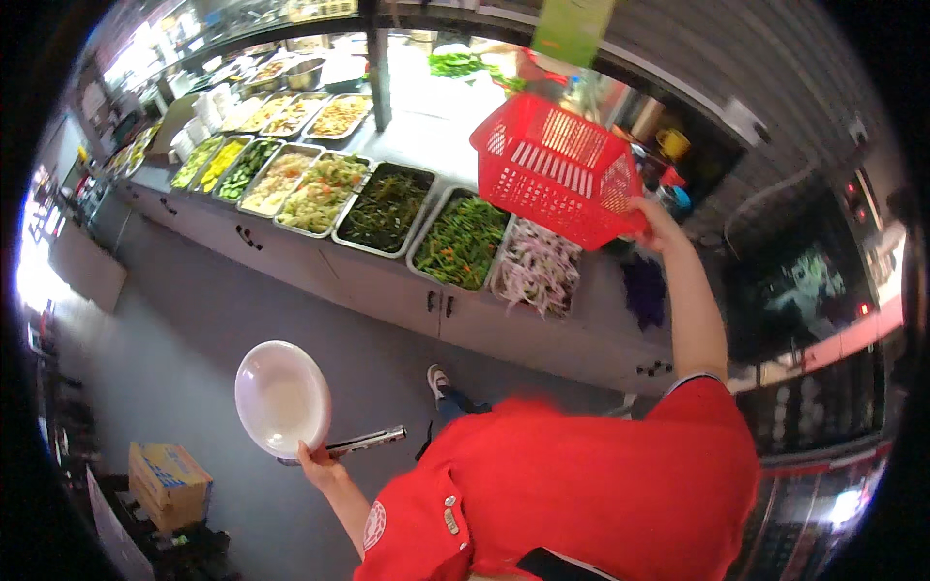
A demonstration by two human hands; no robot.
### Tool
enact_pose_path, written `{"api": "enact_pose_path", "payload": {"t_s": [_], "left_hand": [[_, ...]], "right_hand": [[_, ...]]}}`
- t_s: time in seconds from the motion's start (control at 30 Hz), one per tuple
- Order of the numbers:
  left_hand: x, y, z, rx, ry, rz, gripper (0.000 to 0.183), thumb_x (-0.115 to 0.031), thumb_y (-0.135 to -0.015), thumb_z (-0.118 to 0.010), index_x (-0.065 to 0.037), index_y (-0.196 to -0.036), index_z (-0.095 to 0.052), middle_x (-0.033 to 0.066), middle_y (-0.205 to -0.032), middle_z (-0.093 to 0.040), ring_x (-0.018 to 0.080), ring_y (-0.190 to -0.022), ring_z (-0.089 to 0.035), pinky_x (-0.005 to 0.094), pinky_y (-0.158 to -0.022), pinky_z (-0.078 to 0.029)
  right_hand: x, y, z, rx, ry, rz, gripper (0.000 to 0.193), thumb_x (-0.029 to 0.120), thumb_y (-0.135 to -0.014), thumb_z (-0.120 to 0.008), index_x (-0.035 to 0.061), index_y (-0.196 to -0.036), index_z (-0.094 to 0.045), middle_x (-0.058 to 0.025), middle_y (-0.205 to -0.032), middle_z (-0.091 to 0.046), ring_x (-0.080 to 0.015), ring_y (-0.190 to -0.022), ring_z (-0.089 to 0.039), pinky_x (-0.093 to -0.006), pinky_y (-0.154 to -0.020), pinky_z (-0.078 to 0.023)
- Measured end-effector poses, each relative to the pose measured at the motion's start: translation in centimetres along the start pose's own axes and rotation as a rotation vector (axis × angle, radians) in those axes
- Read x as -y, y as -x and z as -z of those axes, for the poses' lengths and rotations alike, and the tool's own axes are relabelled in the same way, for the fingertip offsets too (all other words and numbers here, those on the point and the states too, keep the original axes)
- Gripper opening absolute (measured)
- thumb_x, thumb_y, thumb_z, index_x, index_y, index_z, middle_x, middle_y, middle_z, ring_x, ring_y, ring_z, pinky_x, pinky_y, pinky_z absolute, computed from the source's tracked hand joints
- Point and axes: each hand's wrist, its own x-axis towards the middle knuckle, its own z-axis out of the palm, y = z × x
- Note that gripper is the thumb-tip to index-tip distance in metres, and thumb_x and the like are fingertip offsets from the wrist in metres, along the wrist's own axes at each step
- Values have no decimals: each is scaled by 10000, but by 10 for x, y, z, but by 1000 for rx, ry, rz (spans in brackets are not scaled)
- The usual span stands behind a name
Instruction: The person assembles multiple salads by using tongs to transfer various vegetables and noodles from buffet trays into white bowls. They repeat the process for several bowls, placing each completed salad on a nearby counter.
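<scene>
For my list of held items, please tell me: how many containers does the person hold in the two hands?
2: the red basket in the right hand, and the white bowl in the left hand. Another stacked under the bowl could be hidden.

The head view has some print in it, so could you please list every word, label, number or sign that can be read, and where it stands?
Nothing can be read.
Green sign, top: any marking is too blurred.
Cardboard box, lower left: blue print, too small.
Red shirt: round white emblem and small badge, both too small.
White bowl and red basket: no lettering seen.
</scene>
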Motion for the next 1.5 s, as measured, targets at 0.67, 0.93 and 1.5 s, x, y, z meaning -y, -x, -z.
{"api": "enact_pose_path", "payload": {"t_s": [0.67, 0.93, 1.5], "left_hand": [[-115, -97, -77, -394, 87, -327, 404, -338, -886, -598, -106, -1212, -541, 22, -1117, -608, 169, -1024, -566, 401, -875, -390], [-141, -189, -103, -272, 66, -218, 435, -315, -890, -588, -79, -1249, -516, 35, -1132, -608, 176, -1024, -564, 378, -884, -393], [-246, -417, -193, 42, 92, -93, 266, -111, -893, -592, 37, -1111, -558, 108, -1119, -597, 176, -958, -612, 297, -820, -516]], "right_hand": [[-30, -486, -333, -110, -236, -54, 196, 179, -914, -502, 69, -1074, -527, -130, -834, -618, -260, -689, -648, -346, -468, -526], [-20, -412, -419, -145, 1270, 392, 400, 229, -821, -579, 6, -1154, -587, -266, -1025, -648, -378, -924, -652, -438, -825, -521], [-55, 26, -850, 1532, 868, 129, 462, 419, -879, -637, 4, -1060, -548, -121, -780, -669, -211, -665, -649, -347, -603, -529]]}}
